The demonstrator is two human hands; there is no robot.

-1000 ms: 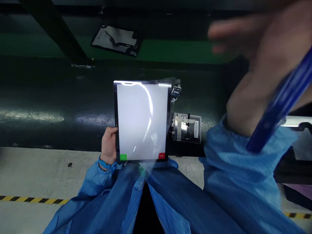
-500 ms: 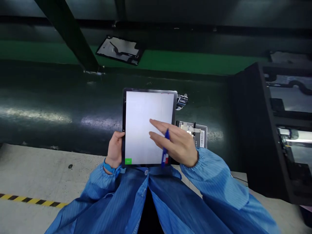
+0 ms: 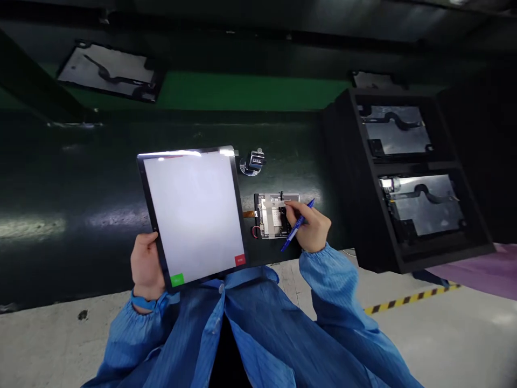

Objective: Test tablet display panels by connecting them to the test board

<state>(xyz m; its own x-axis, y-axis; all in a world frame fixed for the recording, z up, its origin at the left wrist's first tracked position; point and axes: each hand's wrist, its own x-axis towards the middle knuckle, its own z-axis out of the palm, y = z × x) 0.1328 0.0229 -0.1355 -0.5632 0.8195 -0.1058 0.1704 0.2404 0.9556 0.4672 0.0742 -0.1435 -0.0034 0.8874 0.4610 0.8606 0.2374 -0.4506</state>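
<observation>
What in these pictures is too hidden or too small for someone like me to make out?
All from the head view:
- Right end of the circuit board: hidden behind the right hand and blue pen.
- Labels on the green and red buttons of the tablet: too small to read.
- Markings on the small metal device: too small to read.

blue pen (image 3: pixel 297 233) tilted just beside taped circuit board (image 3: pixel 271 215).
</observation>
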